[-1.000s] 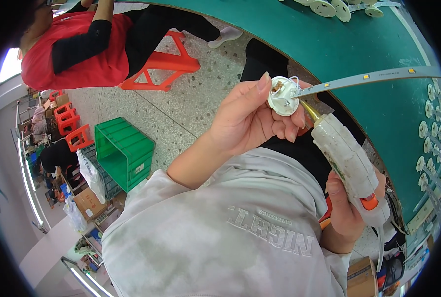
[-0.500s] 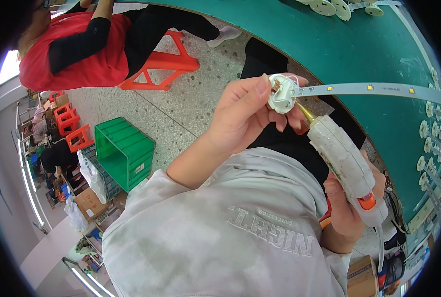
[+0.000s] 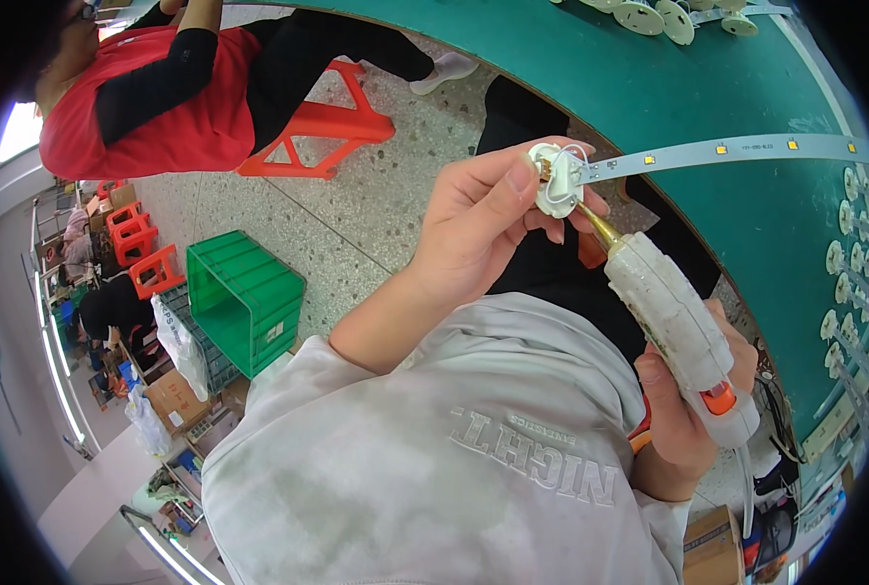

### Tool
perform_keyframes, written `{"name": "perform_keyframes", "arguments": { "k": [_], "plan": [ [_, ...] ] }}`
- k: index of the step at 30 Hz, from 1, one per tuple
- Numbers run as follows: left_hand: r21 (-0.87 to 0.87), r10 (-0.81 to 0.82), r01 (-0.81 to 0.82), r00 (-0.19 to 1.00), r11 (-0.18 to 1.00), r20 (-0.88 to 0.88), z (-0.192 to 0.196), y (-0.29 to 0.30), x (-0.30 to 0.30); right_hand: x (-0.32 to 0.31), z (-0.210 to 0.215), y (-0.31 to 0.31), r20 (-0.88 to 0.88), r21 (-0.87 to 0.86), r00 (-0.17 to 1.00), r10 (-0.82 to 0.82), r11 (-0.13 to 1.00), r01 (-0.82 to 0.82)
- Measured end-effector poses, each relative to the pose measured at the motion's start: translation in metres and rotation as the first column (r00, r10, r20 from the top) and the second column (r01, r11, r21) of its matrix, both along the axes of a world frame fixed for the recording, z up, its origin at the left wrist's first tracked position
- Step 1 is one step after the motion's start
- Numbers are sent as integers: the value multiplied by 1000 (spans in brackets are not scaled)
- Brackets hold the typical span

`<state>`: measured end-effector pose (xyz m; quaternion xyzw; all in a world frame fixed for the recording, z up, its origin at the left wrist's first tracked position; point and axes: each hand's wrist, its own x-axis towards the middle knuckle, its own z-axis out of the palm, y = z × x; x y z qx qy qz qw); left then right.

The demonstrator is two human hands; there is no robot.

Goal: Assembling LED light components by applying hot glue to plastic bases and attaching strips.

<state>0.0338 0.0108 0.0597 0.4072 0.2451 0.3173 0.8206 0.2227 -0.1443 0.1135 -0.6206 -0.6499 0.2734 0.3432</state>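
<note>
In the head view, the left hand (image 3: 474,224) is closed in a pinch on a small white round fitting (image 3: 558,195), thumb on the near edge, other fingers behind and below. The fitting is held up in front of the torso, just off the edge of the green table (image 3: 591,83). A thin white wire (image 3: 578,148) loops at its upper side. A pale LED strip (image 3: 683,155) with small yellow chips runs from the fitting rightward above the table.

The right hand (image 3: 683,414) is wrapped around the handle of a white glue gun (image 3: 671,310), which is tilted up and leftward. Its brass nozzle (image 3: 602,227) ends at the fitting's lower right edge; contact cannot be confirmed. An orange trigger (image 3: 718,398) shows at the handle; whether it is pressed cannot be told.

White discs (image 3: 639,16) lie at the table's far edge. A co-worker in a red top (image 3: 161,107) sits at upper left on a red stool (image 3: 332,122). A green crate (image 3: 276,292) stands on the speckled floor (image 3: 356,219).
</note>
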Motion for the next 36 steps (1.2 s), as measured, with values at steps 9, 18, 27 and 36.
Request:
{"name": "perform_keyframes", "arguments": {
  "k": [9,18,27,36],
  "plan": [
    [17,-2,2,1000,1000,5,1,-2,-2,-4,-1,-5,-56,-31,997,-45,999,43],
    [196,9,-16,999,980,36,3,-6,1,-9,-5,8,-146,147,971,-188,967,209],
    [354,118,-116,993,928,18,8,-5,5,-19,-10,11,-308,17,899,-310,943,331],
    [180,121,-133,990,975,76,4,1,1,-20,-8,12,-378,-110,862,-338,941,321]
  ]
}}
